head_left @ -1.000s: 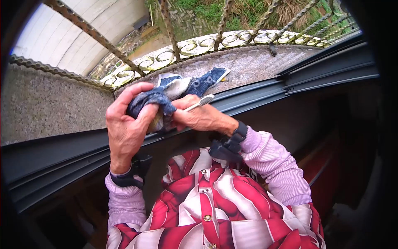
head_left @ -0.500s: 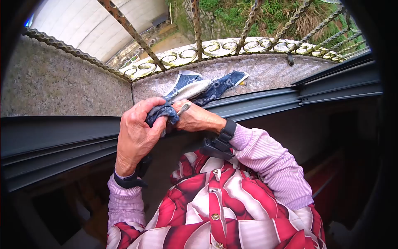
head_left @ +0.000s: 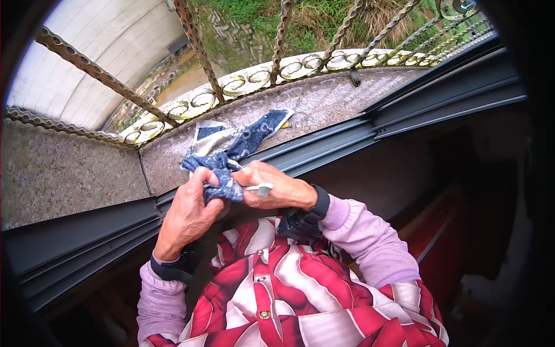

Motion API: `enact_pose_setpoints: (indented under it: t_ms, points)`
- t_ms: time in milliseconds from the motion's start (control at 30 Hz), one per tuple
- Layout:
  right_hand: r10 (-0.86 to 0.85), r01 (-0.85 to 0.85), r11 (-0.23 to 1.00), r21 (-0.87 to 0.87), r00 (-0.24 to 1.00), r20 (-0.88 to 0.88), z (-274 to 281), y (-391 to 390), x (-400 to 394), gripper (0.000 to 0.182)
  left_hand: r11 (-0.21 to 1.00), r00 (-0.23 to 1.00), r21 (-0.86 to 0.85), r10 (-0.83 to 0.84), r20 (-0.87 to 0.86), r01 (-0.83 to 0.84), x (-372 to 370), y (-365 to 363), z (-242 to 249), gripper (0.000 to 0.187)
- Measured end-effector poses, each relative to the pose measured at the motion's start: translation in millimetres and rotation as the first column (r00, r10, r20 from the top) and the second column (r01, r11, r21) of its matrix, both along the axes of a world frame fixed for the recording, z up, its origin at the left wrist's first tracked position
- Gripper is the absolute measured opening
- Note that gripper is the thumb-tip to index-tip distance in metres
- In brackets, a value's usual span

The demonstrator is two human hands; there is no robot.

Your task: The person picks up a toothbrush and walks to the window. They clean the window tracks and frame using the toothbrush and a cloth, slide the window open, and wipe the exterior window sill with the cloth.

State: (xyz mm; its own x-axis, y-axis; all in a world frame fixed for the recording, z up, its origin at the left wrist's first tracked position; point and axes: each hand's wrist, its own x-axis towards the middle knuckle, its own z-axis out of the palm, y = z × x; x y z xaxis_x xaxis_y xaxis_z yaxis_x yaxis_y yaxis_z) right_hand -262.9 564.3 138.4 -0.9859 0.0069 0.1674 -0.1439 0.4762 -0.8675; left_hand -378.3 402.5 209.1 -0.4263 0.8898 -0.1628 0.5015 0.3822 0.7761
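Note:
A blue patterned cloth (head_left: pixel 231 153) trails from my hands back onto the granite sill (head_left: pixel 324 104). My left hand (head_left: pixel 188 211) is closed around the bunched near end of the cloth. My right hand (head_left: pixel 274 188) grips a small metal utensil (head_left: pixel 261 187), a spoon-like handle, whose other end is buried in the cloth. Both hands meet above the dark window track (head_left: pixel 324 147). The utensil's working end is hidden by the cloth.
A rusty ornate iron grille (head_left: pixel 277 63) fences the sill's far edge, with grass and a stone wall beyond. A grey granite side wall (head_left: pixel 63 170) stands at the left. Dark sliding-window rails (head_left: pixel 451 95) run across. My red-and-white shirt (head_left: pixel 300 295) fills the bottom.
My hands have dropped lower and closer to my chest. The utensil has turned so its handle end points toward me. The view has shifted slightly to the right.

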Motion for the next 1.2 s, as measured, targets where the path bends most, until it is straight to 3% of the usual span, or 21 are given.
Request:
enact_pose_setpoints:
  t_ms: [100, 233, 300, 433, 500, 567, 600, 633, 700, 733, 767, 833, 900, 967, 1067, 1100, 1167, 1200]
  points:
    - [-0.087, 0.087, 0.996, -0.032, 0.996, -0.014, -0.6, 26.7, 28.9, 0.008, 0.984, 0.982, -0.068, -0.156, 0.108, 0.164, 8.9, 42.0, 8.4, 0.025]
    - [-0.223, 0.211, 0.972, 0.099, 0.966, 0.133, 23.7, 62.3, 70.7, 0.010, 0.920, 0.929, 0.165, -0.367, 0.039, 0.356, 23.1, 91.9, -20.6, 0.025]
    - [-0.280, 0.260, 0.949, 0.177, 0.955, 0.101, 28.4, 80.7, 90.5, 0.010, 0.889, 0.902, 0.226, -0.425, 0.082, 0.398, 34.2, 118.3, -27.0, 0.025]
    - [-0.447, 0.374, 0.885, 0.276, 0.848, 0.284, 55.2, 108.2, 119.9, 0.013, 0.825, 0.863, 0.343, -0.500, 0.072, 0.449, 60.3, 172.0, -51.9, 0.026]
    - [-0.481, 0.387, 0.860, 0.334, 0.832, 0.275, 54.6, 121.7, 130.2, 0.009, 0.830, 0.838, 0.267, -0.533, 0.119, 0.490, 64.2, 198.8, -49.1, 0.025]
    - [-0.419, 0.288, 0.748, 0.598, 0.903, 0.090, 39.9, 138.9, 143.4, 0.006, 0.820, 0.837, 0.298, -0.536, 0.106, 0.488, 71.7, 228.7, -65.3, 0.024]
    - [-0.476, 0.360, 0.713, 0.602, 0.879, 0.037, 38.7, 141.6, 145.8, 0.007, 0.827, 0.839, 0.287, -0.531, 0.115, 0.484, 77.0, 240.4, -64.6, 0.021]
    - [-0.529, 0.432, 0.674, 0.600, 0.848, -0.016, 37.5, 143.0, 147.8, 0.008, 0.860, 0.818, 0.204, -0.509, 0.268, 0.468, 80.7, 252.4, -63.7, 0.020]
    - [-0.603, 0.500, 0.562, 0.659, 0.793, -0.088, 37.3, 141.7, 151.8, 0.010, 0.887, 0.797, 0.134, -0.457, 0.395, 0.442, 85.4, 266.1, -52.3, 0.021]
    - [-0.622, 0.495, 0.487, 0.720, 0.775, -0.112, 40.3, 139.5, 153.9, 0.010, 0.885, 0.770, 0.183, -0.464, 0.438, 0.429, 85.2, 274.5, -58.5, 0.023]
    - [-0.636, 0.484, 0.409, 0.774, 0.759, -0.139, 45.3, 138.8, 155.0, 0.010, 0.891, 0.629, 0.220, -0.439, 0.641, 0.397, 83.4, 273.4, -48.0, 0.024]
    - [-0.704, 0.544, 0.474, 0.693, 0.706, -0.073, 80.6, 133.8, 152.0, 0.016, 0.806, 0.559, 0.401, -0.592, 0.581, 0.436, 76.4, 276.9, -38.5, 0.025]
    - [-0.751, 0.561, 0.469, 0.682, 0.659, -0.025, 101.4, 135.2, 156.5, 0.015, 0.770, 0.467, 0.463, -0.636, 0.614, 0.439, 69.1, 271.8, -15.3, 0.025]
    - [-0.729, 0.563, 0.553, 0.614, 0.684, 0.030, 105.2, 139.5, 159.1, 0.016, 0.732, 0.512, 0.474, -0.681, 0.523, 0.490, 62.7, 270.7, -15.1, 0.024]
    - [-0.640, 0.500, 0.644, 0.579, 0.767, 0.049, 74.6, 146.4, 158.7, 0.017, 0.765, 0.485, 0.313, -0.612, 0.624, 0.563, 64.1, 262.0, -43.0, 0.025]
    - [-0.613, 0.486, 0.693, 0.532, 0.786, 0.080, 59.1, 147.5, 159.0, 0.018, 0.758, 0.644, 0.200, -0.638, 0.422, 0.620, 63.9, 255.6, -42.2, 0.024]
    - [-0.648, 0.520, 0.647, 0.558, 0.761, 0.041, 48.4, 145.4, 155.3, 0.017, 0.817, 0.738, 0.116, -0.563, 0.372, 0.565, 63.9, 245.5, -46.6, 0.024]
    - [-0.586, 0.438, 0.663, 0.607, 0.808, 0.057, 44.3, 151.8, 155.8, 0.016, 0.840, 0.767, 0.083, -0.526, 0.368, 0.536, 62.6, 243.5, -52.9, 0.025]
